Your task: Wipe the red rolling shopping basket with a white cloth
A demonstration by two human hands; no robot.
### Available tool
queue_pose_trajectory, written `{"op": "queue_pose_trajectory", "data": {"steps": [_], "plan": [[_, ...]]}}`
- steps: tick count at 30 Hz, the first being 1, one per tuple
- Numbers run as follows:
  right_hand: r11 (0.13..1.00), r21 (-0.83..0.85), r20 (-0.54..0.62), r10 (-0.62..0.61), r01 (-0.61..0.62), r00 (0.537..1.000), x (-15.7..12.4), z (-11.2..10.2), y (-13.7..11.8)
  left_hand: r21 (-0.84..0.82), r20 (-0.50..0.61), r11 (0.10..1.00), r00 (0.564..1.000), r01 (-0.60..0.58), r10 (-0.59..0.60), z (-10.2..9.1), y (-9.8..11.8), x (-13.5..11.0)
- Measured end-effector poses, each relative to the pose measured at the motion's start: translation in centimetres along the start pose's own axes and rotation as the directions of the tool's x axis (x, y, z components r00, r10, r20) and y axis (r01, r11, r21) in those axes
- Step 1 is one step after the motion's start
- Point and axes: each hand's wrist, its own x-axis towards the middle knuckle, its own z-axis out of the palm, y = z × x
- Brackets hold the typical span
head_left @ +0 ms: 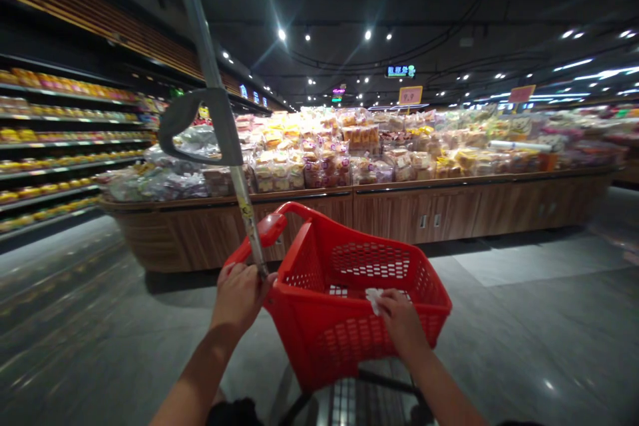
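Note:
A red plastic shopping basket [319,319] sits on a cart frame right in front of me. My left hand [239,296] is closed around a grey metal pole [219,126] that rises up past the basket's left side and carries a grey loop handle. My right hand [399,319] rests on the basket's near rim, fingers pinched on a small white crumpled piece of paper or cloth [373,298]. The basket's inside looks bare apart from that white piece.
A long wooden display island [399,210] heaped with bagged bread and snacks stands ahead. Stocked shelves [60,146] line the left wall. Yellow price signs [410,94] hang above. Grey tiled floor [524,319] spreads around the cart.

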Motion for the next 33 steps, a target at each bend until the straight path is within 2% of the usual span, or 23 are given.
{"op": "queue_pose_trajectory", "data": {"steps": [3,10,13,17,21,23,29,31,33], "plan": [[0.999,-0.027,-0.005,0.029,-0.029,1.000,0.2,0.1,-0.3,-0.028,0.007,1.000,1.000,-0.012,0.012,0.3,-0.4,0.1],[0.963,0.208,0.008,-0.179,0.173,0.984,1.8,5.2,-8.7,-0.067,-0.014,0.998,1.000,-0.023,0.022,0.0,-0.1,0.1],[0.930,0.274,0.024,-0.260,0.244,0.965,2.8,6.2,-10.7,-0.077,-0.018,0.997,1.000,-0.019,0.018,-0.1,0.1,0.0],[0.941,0.240,0.062,-0.260,0.239,0.964,3.2,5.7,-10.1,-0.066,-0.015,0.998,1.000,-0.010,0.009,0.0,0.0,0.0],[0.985,0.124,0.086,-0.128,0.117,0.988,2.8,4.3,-7.9,-0.055,-0.007,0.998,1.000,-0.006,0.006,0.1,-0.1,0.2],[0.991,0.107,0.080,-0.090,0.081,0.993,3.0,4.3,-8.1,-0.058,0.002,0.998,1.000,0.004,-0.004,0.2,0.0,0.3],[0.936,0.229,0.068,-0.290,0.268,0.955,4.9,6.8,-12.4,-0.026,0.008,1.000,1.000,0.001,-0.001,0.6,-0.1,0.5],[0.944,0.198,0.082,-0.285,0.265,0.955,4.7,6.5,-11.8,-0.027,0.013,1.000,1.000,-0.004,0.005,0.8,-0.3,0.6],[0.968,0.131,0.102,-0.227,0.213,0.969,4.0,5.3,-9.6,-0.038,0.014,0.999,1.000,-0.005,0.006,0.8,-0.4,0.7]]}}
